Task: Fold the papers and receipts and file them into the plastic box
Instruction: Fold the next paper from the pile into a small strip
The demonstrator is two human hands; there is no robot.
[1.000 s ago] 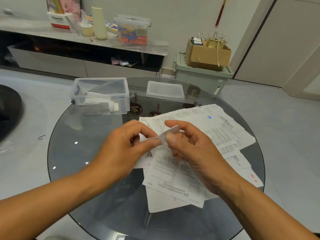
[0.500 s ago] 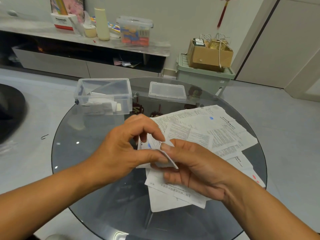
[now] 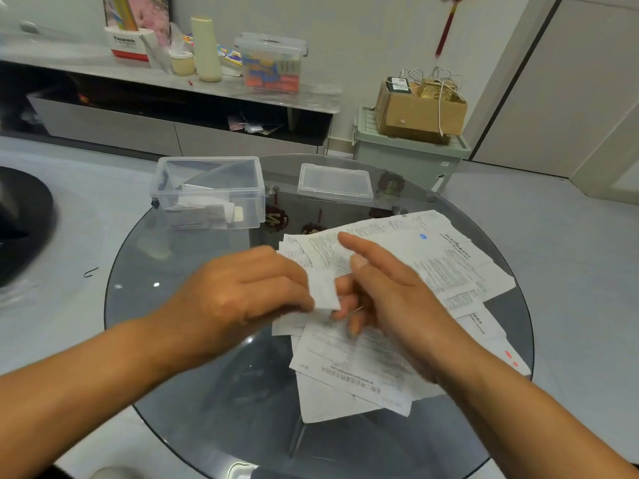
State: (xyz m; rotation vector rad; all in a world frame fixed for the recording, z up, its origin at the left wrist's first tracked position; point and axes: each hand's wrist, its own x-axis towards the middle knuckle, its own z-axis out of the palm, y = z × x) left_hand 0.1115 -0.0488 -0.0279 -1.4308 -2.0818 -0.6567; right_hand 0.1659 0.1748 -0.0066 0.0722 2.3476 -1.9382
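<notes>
My left hand (image 3: 242,292) pinches a small folded receipt (image 3: 323,288) in its fingers, held above the loose pile of papers (image 3: 397,305) on the glass worktop (image 3: 173,340). My right hand (image 3: 387,299) sits just beside the receipt, forefinger out, other fingers loosely curled and touching its edge. The open plastic box (image 3: 207,191), some folded slips inside, stands beyond the pile to its left, its lid (image 3: 335,181) beside it.

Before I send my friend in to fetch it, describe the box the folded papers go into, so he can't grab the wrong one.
On the round glass table, look at the far left edge. The clear plastic box stands there open, with folded papers inside. The lid beside it is flat and shallow; the other clear box sits back on the shelf, closed.
</notes>
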